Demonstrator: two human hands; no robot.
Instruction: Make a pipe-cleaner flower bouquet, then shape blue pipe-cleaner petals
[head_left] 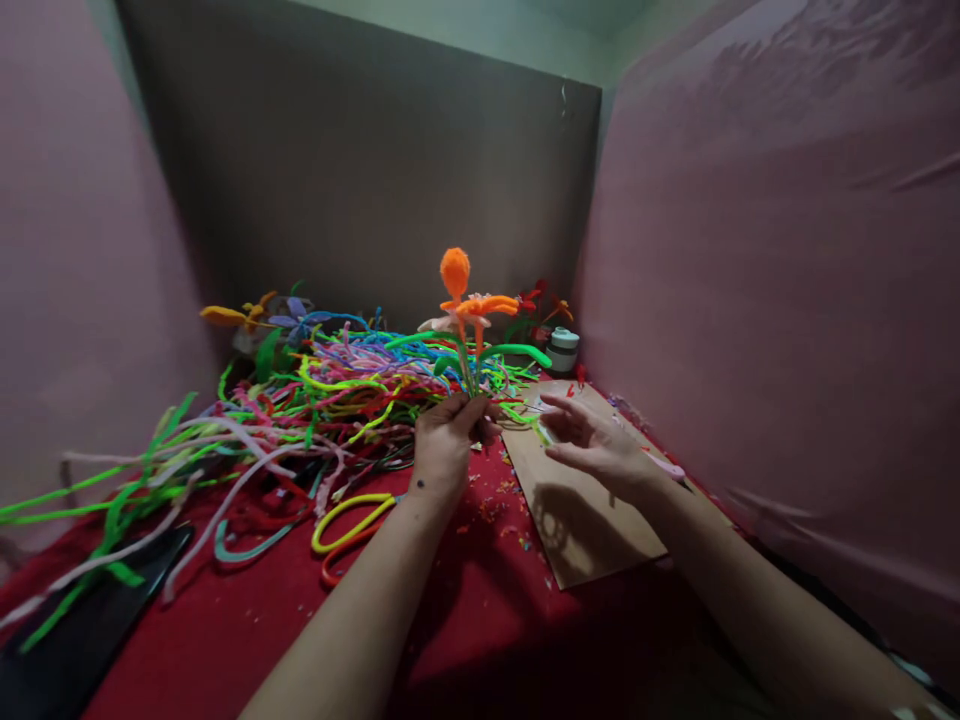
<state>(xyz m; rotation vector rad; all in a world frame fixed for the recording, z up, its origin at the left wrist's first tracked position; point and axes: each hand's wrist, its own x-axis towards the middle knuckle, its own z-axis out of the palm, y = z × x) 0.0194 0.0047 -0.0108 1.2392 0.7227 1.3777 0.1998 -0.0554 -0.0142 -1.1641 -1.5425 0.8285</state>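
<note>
My left hand grips the green stem of an upright pipe-cleaner flower with an orange bud, orange petals and green leaves. My right hand hovers just to the right of it with fingers spread and nothing in them, above a brown cardboard sheet lying on the red cloth.
A big tangle of coloured pipe cleaners covers the left and back. Finished flowers and red ones stand at the rear beside a small white jar. A dark flat object lies front left. Panels wall in three sides.
</note>
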